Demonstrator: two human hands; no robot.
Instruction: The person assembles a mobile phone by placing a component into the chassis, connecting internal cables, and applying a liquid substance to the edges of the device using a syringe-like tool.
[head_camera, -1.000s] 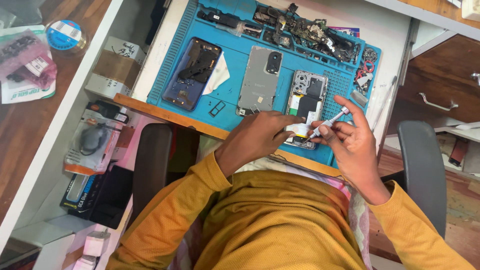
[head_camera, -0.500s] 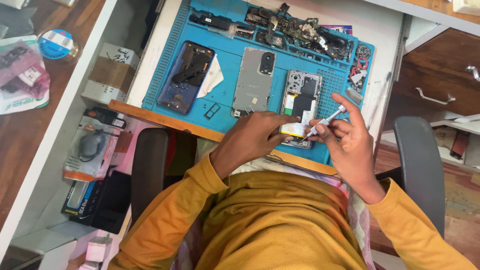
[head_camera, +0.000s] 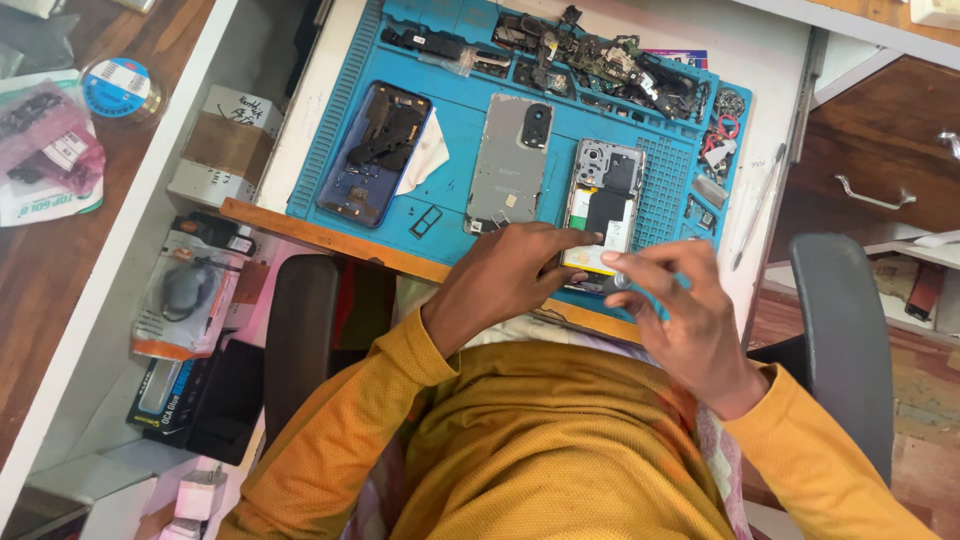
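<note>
**Around the blue mat**

Beyond the fingers lies a blue mat (head_camera: 465, 215). On it, just past the fingers, rests a grey back cover (head_camera: 510, 165), and further to the left of them a dark blue phone frame (head_camera: 372, 152) with a white sheet (head_camera: 430, 152) touching its side. A small SIM tray (head_camera: 425, 220) lies near the mat's front edge. Far beyond the fingers, a heap of dark parts (head_camera: 590, 55) fills the mat's top compartments. Well to the left stand a cardboard box (head_camera: 222, 145), a tape roll (head_camera: 118, 88) and a pink bag (head_camera: 45, 140). To the right, a drawer handle (head_camera: 872, 193) is visible.
</note>
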